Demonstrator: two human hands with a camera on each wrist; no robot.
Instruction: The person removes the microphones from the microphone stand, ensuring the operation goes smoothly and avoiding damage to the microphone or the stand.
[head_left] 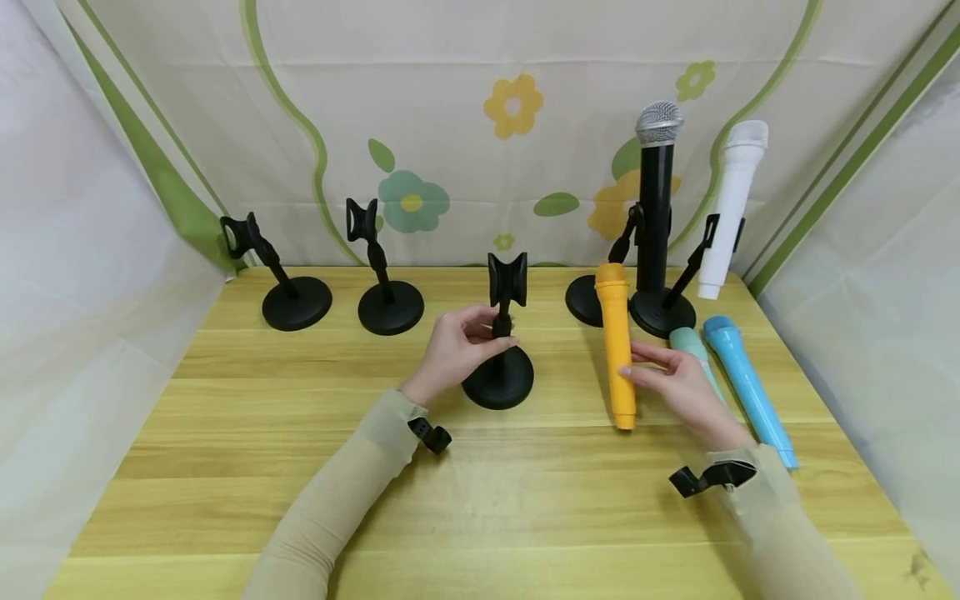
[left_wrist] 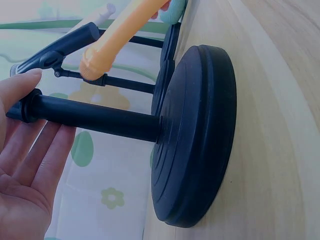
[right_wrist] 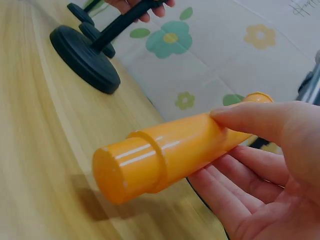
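Note:
My left hand [head_left: 456, 348] holds a black desktop microphone stand [head_left: 501, 379] by its upper stem, thumb on one side and fingers on the other. Its round base [left_wrist: 200, 135] is at the tabletop, and the cradle on top holds nothing. With my right hand [head_left: 686, 392] I pinch an orange toy microphone [head_left: 617, 350] around its handle, head end up and away from me. The right wrist view shows the thumb on top of the orange handle and the fingers underneath. A light green microphone [head_left: 693, 346] and a blue one [head_left: 753, 392] lie beside my right hand.
Two black stands with unfilled cradles, one at far left [head_left: 296, 304] and another [head_left: 390, 308], stand at the back. At back right, stands hold a black microphone with silver head [head_left: 655, 217] and a white microphone [head_left: 727, 212]. A floral curtain [head_left: 450, 100] hangs behind the wooden table [head_left: 525, 508].

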